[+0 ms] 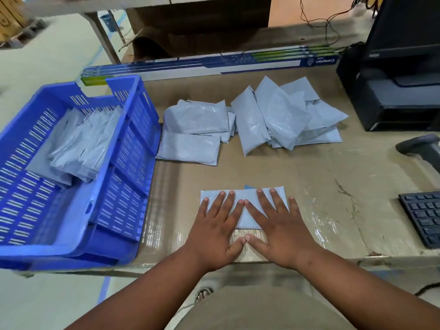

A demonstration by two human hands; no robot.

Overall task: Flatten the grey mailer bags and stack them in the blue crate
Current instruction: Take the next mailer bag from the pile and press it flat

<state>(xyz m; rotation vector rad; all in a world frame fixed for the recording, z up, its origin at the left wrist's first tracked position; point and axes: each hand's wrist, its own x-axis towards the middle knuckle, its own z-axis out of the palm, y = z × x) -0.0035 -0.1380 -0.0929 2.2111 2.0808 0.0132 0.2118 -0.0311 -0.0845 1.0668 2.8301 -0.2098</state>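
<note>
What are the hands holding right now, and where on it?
Nothing is gripped. The left hand and right hand lie flat with straight fingers, pressing on top of one grey mailer bag on the table.

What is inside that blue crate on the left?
The blue crate holds a leaning stack of grey mailer bags at its far end; the near part shows bare floor. Whatever lies beneath the stack, and how many bags it has, is hidden.

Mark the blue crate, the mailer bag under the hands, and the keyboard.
blue crate (142, 108): head view, right wall.
mailer bag (246, 194): head view, bare top edge between the fingers.
keyboard (422, 216): head view, keys.
</note>
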